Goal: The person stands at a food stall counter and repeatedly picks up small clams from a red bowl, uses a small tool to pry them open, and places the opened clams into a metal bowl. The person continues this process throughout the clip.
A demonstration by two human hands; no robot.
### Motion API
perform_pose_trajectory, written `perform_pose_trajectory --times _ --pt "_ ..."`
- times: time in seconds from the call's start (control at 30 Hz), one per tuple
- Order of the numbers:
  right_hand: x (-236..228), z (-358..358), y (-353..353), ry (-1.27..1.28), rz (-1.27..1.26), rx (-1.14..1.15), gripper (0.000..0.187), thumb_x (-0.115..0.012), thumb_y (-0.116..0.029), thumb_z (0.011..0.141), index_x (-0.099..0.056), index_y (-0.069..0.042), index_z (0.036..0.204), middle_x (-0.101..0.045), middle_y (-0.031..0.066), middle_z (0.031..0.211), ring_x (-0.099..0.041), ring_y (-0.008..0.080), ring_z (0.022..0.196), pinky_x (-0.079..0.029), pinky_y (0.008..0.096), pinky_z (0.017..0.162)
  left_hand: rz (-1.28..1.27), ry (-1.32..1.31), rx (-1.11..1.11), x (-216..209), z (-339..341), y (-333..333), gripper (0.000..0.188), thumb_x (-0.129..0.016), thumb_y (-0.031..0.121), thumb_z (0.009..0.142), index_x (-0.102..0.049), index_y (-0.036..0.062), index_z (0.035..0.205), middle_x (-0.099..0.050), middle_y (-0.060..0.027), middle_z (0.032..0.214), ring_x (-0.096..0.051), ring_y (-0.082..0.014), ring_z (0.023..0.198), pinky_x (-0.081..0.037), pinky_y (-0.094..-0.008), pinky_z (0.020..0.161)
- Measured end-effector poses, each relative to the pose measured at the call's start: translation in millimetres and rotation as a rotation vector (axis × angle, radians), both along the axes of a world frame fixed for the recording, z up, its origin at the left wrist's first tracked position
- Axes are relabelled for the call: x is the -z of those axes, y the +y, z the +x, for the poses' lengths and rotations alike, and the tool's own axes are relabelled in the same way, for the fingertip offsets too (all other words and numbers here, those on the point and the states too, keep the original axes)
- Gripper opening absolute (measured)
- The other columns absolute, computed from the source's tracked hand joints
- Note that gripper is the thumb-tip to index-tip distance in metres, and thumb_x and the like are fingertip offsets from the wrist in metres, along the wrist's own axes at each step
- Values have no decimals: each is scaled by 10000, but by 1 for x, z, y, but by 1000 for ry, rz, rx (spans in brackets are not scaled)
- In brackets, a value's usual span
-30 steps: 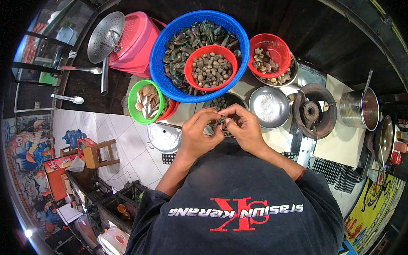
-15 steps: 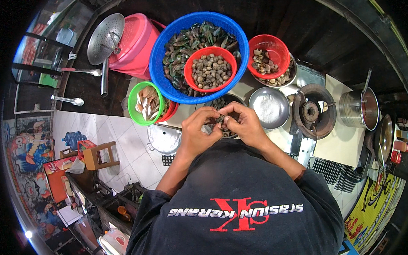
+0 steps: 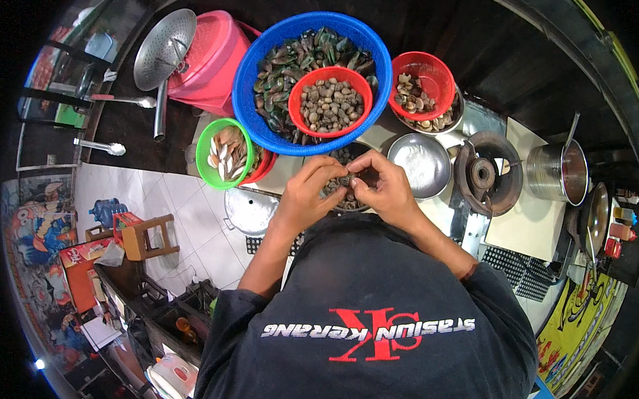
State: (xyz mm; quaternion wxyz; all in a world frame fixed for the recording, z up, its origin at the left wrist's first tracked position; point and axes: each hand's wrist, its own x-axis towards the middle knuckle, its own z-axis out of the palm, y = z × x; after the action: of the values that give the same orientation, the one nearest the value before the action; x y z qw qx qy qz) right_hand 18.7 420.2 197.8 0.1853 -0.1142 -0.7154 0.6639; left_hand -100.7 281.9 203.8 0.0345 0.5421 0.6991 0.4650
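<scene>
My left hand [image 3: 305, 194] and my right hand [image 3: 387, 195] meet fingertip to fingertip in front of me. Pinched between them is a small dark cockle [image 3: 345, 180], partly covered by the fingers. Below it is a bowl of dark cockles [image 3: 350, 201], mostly hidden by my hands. Just beyond stands a large blue basket [image 3: 243, 96] of green mussels [image 3: 280, 85]. A red bowl [image 3: 368, 112] of small round brown clams [image 3: 330, 104] rests in that basket.
A green basket [image 3: 204, 168] of pale long shells stands left. To the right are a red bowl [image 3: 438, 72] of opened shells, a metal bowl [image 3: 420, 164], a burner [image 3: 482, 176] and a steel pot [image 3: 544, 174]. A pink bucket [image 3: 216, 55] and strainer [image 3: 166, 46] are far left.
The view has shifted slightly, so the baskets and bowls appear a little higher. My fingers have shifted a little around the cockle; both hands stay together over the bowl.
</scene>
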Motion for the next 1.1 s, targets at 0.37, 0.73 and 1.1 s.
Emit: perform_pose_trajectory --times 0.37,0.73,1.1 --pt "1 -3 -5 64 66 79 170 -605 18 787 -568 29 953 -630 79 874 -604 98 776 -503 252 686 12 -85 108 -15 -11 2 278 -765 -17 644 -666 6 903 -659 -121 898 -662 -247 850 -528 -317 736" --pt "-6 -10 -12 99 153 103 166 -598 16 781 -562 26 943 -632 86 866 -604 102 750 -498 250 661 42 -141 218 -15 -29 -4 263 -770 -14 673 -673 0 917 -664 -125 920 -665 -241 877 -529 -316 755" --pt "10 -18 -26 23 -284 191 173 -575 -51 903 -534 -23 1069 -579 40 1023 -564 115 964 -523 273 758 1 -287 193 -3 -60 1 269 -763 6 700 -658 6 948 -650 -105 984 -654 -188 900 -541 -298 779"
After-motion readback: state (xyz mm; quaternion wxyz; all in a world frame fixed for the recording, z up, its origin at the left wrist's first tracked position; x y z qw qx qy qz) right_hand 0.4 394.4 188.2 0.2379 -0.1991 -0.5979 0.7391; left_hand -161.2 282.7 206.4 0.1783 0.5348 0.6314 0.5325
